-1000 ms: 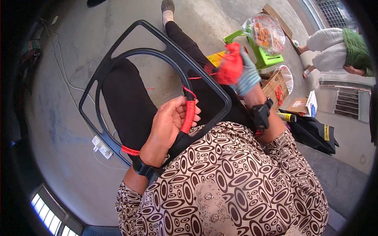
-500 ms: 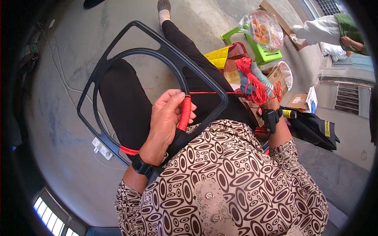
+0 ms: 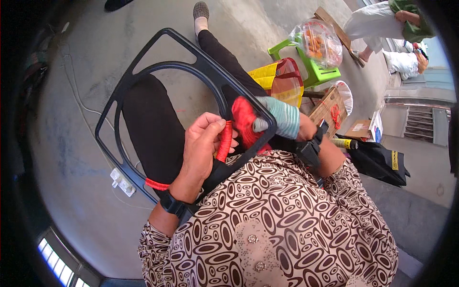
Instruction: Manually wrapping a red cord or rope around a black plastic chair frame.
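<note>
Across my lap lies a black frame [image 3: 128, 79], a rounded outer loop with a curved inner ring. Red cord is wound in tight coils [image 3: 224, 143] round one section of the inner ring. My bare left hand [image 3: 203, 138] pinches the frame at the upper end of these coils, thumb and fingers closed round it. My right hand [image 3: 277, 119], in a striped light-blue and grey glove, grips a bundle of red cord [image 3: 245, 122], blurred by motion. The bundle is inside the outer loop, just right of the coils. Another red band [image 3: 157, 184] wraps the frame near my left wrist.
At the upper right, a green stool [image 3: 315, 69] holds a clear bag of orange items [image 3: 318, 43]. A yellow and red bag [image 3: 282, 76] and a wooden board [image 3: 330, 110] stand nearer. A power strip [image 3: 123, 182] lies at left. Another person [image 3: 377, 21] is at the far right.
My right hand has swung left with the cord bundle, from beyond the frame to inside its outer loop. The taut strand no longer shows. My left hand stays on the coils.
</note>
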Action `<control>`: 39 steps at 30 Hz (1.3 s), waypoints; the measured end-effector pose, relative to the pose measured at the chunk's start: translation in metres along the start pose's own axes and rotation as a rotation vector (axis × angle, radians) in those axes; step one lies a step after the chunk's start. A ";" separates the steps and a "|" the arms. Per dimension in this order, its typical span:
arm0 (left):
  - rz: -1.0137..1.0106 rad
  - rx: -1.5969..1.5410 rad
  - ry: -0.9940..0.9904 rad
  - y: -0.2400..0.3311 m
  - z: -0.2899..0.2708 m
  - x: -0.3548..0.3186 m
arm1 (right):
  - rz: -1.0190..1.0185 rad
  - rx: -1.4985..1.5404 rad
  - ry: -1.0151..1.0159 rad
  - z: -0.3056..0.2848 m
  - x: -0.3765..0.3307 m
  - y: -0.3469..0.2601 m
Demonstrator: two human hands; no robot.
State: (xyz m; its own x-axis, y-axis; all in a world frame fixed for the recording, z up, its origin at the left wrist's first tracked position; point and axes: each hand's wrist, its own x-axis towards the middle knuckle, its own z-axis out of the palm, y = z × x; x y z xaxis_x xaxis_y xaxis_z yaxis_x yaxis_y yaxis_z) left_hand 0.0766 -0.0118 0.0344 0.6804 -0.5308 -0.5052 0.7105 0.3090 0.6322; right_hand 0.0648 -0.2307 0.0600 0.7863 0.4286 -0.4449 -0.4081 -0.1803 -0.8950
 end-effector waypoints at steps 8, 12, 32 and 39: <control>0.104 0.052 -0.054 -0.004 0.001 -0.003 | -0.044 0.348 0.062 0.024 0.042 0.009; 0.023 -0.211 0.013 0.000 0.007 -0.001 | 0.230 0.862 0.007 0.015 0.036 0.021; -0.123 -0.189 -0.133 -0.005 -0.008 0.004 | -0.266 1.189 0.158 -0.032 -0.018 0.048; -0.148 -0.120 -0.155 -0.004 -0.001 0.005 | -0.088 1.097 0.266 -0.016 -0.035 0.052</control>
State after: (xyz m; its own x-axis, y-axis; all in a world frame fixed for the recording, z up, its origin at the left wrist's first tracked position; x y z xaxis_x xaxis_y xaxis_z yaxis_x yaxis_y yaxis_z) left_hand 0.0774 -0.0150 0.0285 0.5380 -0.6890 -0.4857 0.8231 0.3052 0.4789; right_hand 0.0237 -0.2692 0.0283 0.8525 0.1757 -0.4923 -0.4298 0.7715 -0.4691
